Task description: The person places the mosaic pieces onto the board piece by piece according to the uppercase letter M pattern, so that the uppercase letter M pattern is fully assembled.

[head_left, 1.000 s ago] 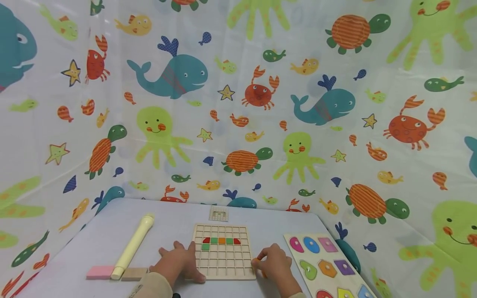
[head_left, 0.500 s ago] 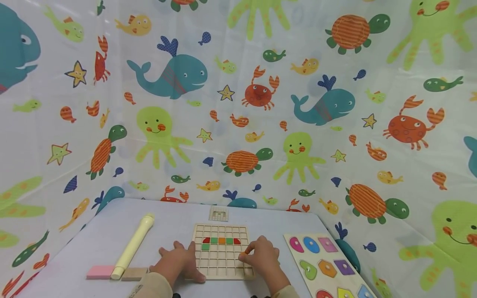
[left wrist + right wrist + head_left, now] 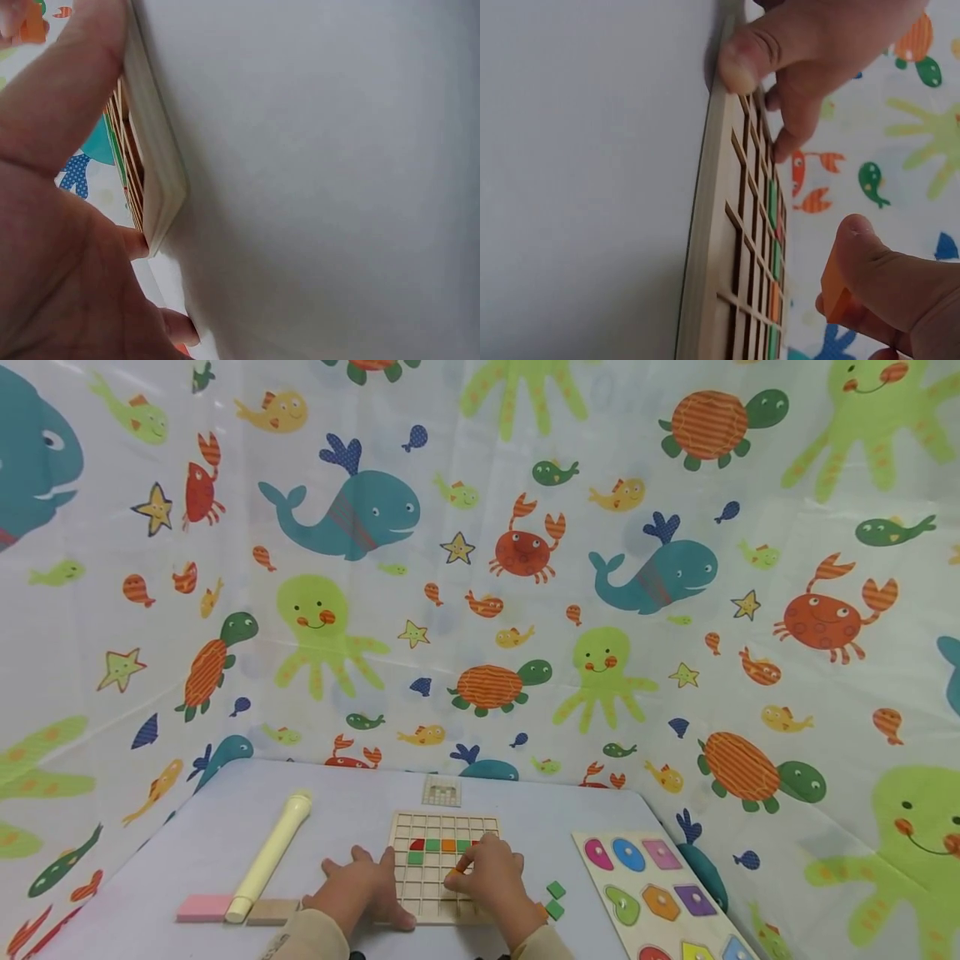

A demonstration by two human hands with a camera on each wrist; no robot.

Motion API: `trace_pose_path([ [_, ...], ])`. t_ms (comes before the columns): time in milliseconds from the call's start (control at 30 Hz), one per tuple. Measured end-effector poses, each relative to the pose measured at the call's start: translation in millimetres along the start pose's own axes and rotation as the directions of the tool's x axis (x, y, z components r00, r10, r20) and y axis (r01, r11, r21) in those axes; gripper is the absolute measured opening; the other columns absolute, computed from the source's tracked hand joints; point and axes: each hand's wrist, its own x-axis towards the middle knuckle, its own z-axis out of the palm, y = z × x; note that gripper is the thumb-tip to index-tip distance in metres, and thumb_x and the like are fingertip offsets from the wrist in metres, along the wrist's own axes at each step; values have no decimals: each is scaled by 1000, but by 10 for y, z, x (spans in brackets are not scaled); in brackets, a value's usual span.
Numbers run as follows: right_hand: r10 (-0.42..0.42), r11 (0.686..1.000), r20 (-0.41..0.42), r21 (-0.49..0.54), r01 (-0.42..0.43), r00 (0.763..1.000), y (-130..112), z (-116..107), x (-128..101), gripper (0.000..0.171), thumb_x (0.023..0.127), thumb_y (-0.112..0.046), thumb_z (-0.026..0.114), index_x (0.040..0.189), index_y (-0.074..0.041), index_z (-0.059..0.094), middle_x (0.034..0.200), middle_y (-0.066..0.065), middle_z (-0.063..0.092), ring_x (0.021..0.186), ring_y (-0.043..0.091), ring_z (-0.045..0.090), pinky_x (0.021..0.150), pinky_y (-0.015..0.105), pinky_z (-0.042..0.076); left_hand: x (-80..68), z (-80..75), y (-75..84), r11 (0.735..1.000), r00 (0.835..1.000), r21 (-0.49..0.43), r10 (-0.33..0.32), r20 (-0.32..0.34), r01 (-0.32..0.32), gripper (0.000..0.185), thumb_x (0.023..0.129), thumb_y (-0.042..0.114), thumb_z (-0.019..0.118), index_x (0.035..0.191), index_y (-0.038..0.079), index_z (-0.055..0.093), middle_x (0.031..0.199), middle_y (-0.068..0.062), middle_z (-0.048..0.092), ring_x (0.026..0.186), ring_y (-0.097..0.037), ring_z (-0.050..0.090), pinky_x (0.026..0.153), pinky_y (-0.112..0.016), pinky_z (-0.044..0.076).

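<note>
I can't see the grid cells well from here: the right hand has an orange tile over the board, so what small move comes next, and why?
Probably lower the orange tile into an open cell: the right hand pinches it just above the wooden grid board, not yet seated, near the coloured row, while the left hand steadies the board's edge.

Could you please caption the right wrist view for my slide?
Right hand pinches an orange tile above the wooden grid board.
</note>
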Motion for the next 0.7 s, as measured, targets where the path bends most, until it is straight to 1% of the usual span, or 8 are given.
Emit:
trace_pose_path([
  [167,-30,999,-1,-19,30,1000,-105,95,33,25,75,-43,97,74,-27,78,92,-5,54,91,18,51,84,52,41,-7,8,3,1000,1000,11,10,-8,-10,127,53,64,100,159,16,47,164,-43,22,144,-81,9,104,-97,19],
  [333,-79,995,-25,-64,77,997,-209,197,94,25,74,-43,98,75,-28,78,87,-6,52,87,17,50,81,50,43,2,10,-1,1000,1000,22,9,-15,-9,128,54,65,100,159,16,47,164,-43,23,144,-81,10,103,-97,20],
  [533,-112,990,-23,-87,110,993,-312,301,177,24,73,-43,98,79,-27,81,86,-6,51,85,16,48,85,53,44,26,14,-11,1000,1000,22,16,-9,-16,129,54,66,99,160,16,45,164,-44,21,144,-82,9,101,-98,19],
  [700,-114,988,-8,-108,112,993,-357,369,246,25,74,-46,97,82,-27,83,84,-7,51,84,15,47,81,48,42,23,19,-8,1000,1000,21,22,-10,-21,128,54,65,99,159,14,46,163,-45,22,143,-83,9,100,-98,19],
])
